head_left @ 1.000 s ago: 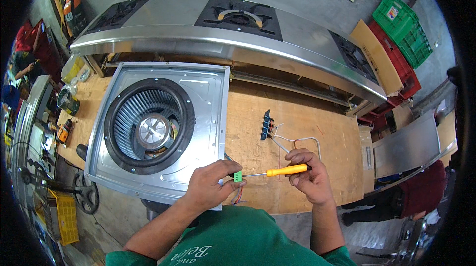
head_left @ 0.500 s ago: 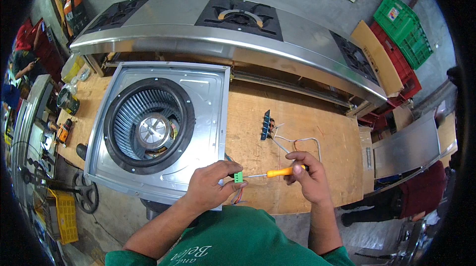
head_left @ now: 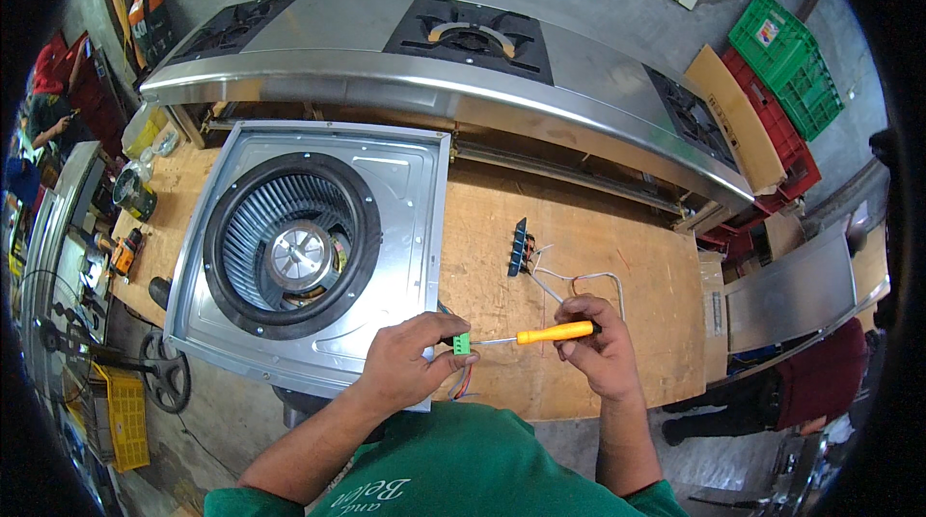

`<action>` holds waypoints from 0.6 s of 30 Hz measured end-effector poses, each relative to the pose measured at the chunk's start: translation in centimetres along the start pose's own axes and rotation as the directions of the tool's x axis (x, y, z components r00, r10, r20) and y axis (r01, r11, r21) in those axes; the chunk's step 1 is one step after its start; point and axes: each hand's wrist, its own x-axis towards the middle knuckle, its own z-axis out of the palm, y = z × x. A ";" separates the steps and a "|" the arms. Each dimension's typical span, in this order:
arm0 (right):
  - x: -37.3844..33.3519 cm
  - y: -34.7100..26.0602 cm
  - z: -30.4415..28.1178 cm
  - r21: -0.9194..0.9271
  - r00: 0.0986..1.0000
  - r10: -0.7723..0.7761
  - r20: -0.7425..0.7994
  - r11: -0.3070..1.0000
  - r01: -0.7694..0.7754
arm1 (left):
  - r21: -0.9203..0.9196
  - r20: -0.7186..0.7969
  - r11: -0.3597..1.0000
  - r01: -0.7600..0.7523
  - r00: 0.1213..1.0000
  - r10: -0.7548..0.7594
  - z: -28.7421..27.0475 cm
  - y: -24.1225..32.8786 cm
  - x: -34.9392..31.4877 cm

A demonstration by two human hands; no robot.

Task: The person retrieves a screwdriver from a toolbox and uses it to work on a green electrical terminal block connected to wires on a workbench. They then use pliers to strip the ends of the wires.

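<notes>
Between thumb and fingers, my left hand (head_left: 413, 360) pinches a small green terminal block (head_left: 462, 343). A screwdriver (head_left: 555, 333) with a yellow handle is in my right hand (head_left: 597, 347), its shaft pointing left with the tip at the block's right side. Whether the tip sits inside a screw hole is too small to tell. Coloured wires (head_left: 463, 382) hang below the block, near the table's front edge. Left of my hands lies a metal housing (head_left: 410, 218) with a round blower fan (head_left: 294, 252) set in it. A dark switch panel (head_left: 519, 247) with wires attached rests beyond my right hand.
A long stainless stove (head_left: 338, 83) with black burners spans the table's far side. Green crates (head_left: 786, 64) and red crates stand at far right. A cordless drill (head_left: 125, 252) and a bucket (head_left: 134, 195) are at left. One person (head_left: 820, 377) is at right, another at far left.
My right fingers have shifted on the screwdriver, and more of its yellow handle shows. My left hand and the terminal block stay nearly in place.
</notes>
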 end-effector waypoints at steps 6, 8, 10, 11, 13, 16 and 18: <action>0.1 -1.8 0.1 0.037 0.979 0.200 0.038 0.979 -0.202 | 0.024 -0.016 1.000 0.002 1.000 -0.002 0.0 -0.1 0.1; -0.1 -1.7 -0.5 0.000 0.944 0.328 0.044 0.945 -0.328 | 0.022 -0.011 1.000 -0.008 1.000 0.008 -0.1 -0.1 0.1; -0.4 -1.0 -0.7 -0.087 0.956 0.291 0.035 0.954 -0.287 | 0.007 0.000 1.000 0.013 1.000 -0.013 0.0 0.0 0.1; -0.4 -1.1 -0.6 -0.095 0.985 0.168 0.034 0.982 -0.164 | -0.007 0.009 0.999 0.038 0.999 -0.037 -0.1 0.1 0.1; -0.1 -1.6 0.1 -0.109 0.996 -0.086 0.035 0.990 0.089 | 0.000 0.014 0.999 0.045 0.999 -0.045 -0.1 0.2 0.1; -0.1 -1.9 -0.5 -0.190 0.991 -0.118 0.063 0.973 0.128 | 0.018 0.002 1.000 0.025 1.000 -0.025 0.0 0.0 0.1; 0.1 -2.0 -0.6 -0.237 0.989 -0.135 0.060 0.960 0.146 | -0.014 -0.011 0.998 0.065 0.998 -0.065 0.0 0.2 0.0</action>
